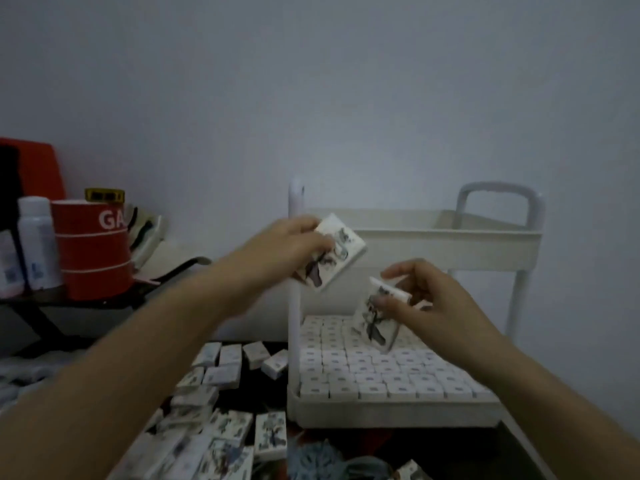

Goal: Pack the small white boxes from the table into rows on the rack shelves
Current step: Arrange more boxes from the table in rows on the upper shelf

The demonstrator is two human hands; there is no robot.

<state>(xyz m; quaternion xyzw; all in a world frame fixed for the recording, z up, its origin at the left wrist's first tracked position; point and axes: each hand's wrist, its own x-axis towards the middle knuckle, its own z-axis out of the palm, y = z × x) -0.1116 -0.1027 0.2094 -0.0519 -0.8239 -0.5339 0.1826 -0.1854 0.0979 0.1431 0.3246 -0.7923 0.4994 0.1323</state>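
— Boxes, one per hand? Where does each sit?

— Yes. The left hand (291, 247) pinches a first box (348, 251) at centre frame, in the air in front of the upper shelf (450, 244) of the rack (519, 289). The right hand (433, 303) curls thumb and fingers round the top of a second box (375, 323), right of centre, low over the packed rows (381, 374) on the lower shelf (391, 410). I can't tell whether its bottom end touches them.

— So the step is seating that second box. How would you do it well?

— My judgement is to set it upright to match the neighbours, which stand on end with their small faces up. Slide it down against the row rather than dropping it, so nothing tips. Grip near the top so the fingers clear the boxes alongside. The left hand should hold clear, then follow. Any gap beneath is hidden by the box itself.

— Which way do they point?

— The second box's long axis is near vertical, leaning a little, with its top toward the upper right and its printed face toward the camera. The first is slanted, its long axis running from lower left to upper right of the frame. Its printed face is also toward us, so it needs turning upright.

— Much left?

— Plenty, I'd say. Loose boxes (221, 375) lie scattered on the dark table (273, 393) at lower left.
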